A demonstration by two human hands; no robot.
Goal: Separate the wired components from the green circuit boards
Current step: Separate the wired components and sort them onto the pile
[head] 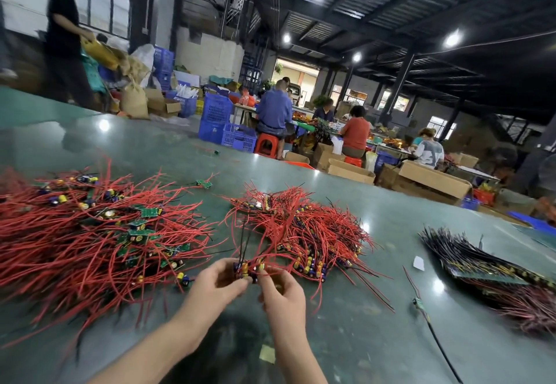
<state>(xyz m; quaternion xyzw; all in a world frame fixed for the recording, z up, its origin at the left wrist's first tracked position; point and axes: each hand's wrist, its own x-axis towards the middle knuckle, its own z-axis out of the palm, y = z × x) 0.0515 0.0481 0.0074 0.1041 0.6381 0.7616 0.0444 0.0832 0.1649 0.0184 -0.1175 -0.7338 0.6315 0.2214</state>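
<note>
Head view: your fingers hide the board; left hand (221, 280) and right hand (281, 289) pinch a red-wired component cluster (249, 269).

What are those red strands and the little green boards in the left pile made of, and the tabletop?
Red strands: probably plastic-coated wire; smooth, matte, bending in loose curves. Green boards: look like rigid flat circuit-board laminate, small parts mounted on top. Tabletop: a hard, glossy dark-green surface that mirrors the ceiling lamps; the material beneath cannot be told.

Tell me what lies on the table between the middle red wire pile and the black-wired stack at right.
Head view: mostly bare table, with one white scrap.
</note>
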